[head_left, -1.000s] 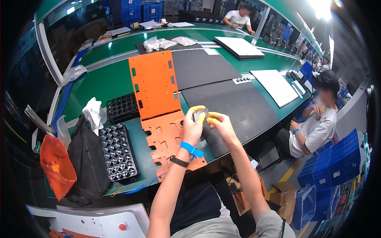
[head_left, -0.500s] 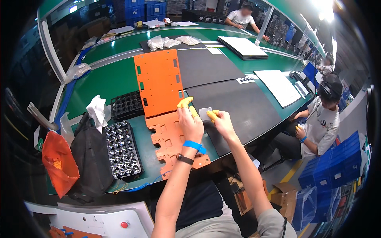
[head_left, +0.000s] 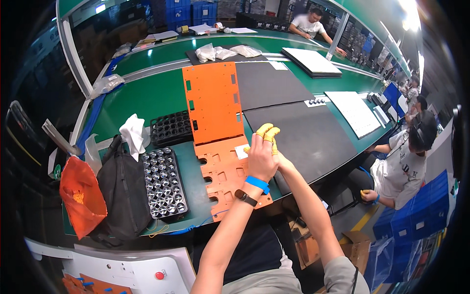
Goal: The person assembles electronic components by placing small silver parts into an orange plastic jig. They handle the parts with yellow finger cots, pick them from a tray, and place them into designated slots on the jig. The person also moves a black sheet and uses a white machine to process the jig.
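My left hand (head_left: 263,156), with yellow finger cots, a blue wrist strap and a dark wristband, is over the orange fixture's right edge. Its fingers are bent together; anything between them is hidden. My right hand (head_left: 283,162) lies mostly behind it. A yellow fingertip, seemingly the right hand's, touches a small pale plate (head_left: 241,152) above the orange fixture base (head_left: 225,176), which has cut-outs and notches. The orange upper panel (head_left: 213,105) stands open behind the base. A black tray (head_left: 166,183) of shiny round parts sits left of the fixture.
Beyond it is another black tray (head_left: 171,128). Dark mats (head_left: 303,142) cover the right side. A black bag (head_left: 122,191), an orange bag (head_left: 83,196) and a white cloth (head_left: 133,134) lie left. A co-worker (head_left: 399,166) sits right; another person (head_left: 311,24) works across the bench.
My hands have come together, the left crossing in front of the right. The small plate has moved left, from beside the dark mat to over the orange base. The seated co-worker's hand has lowered.
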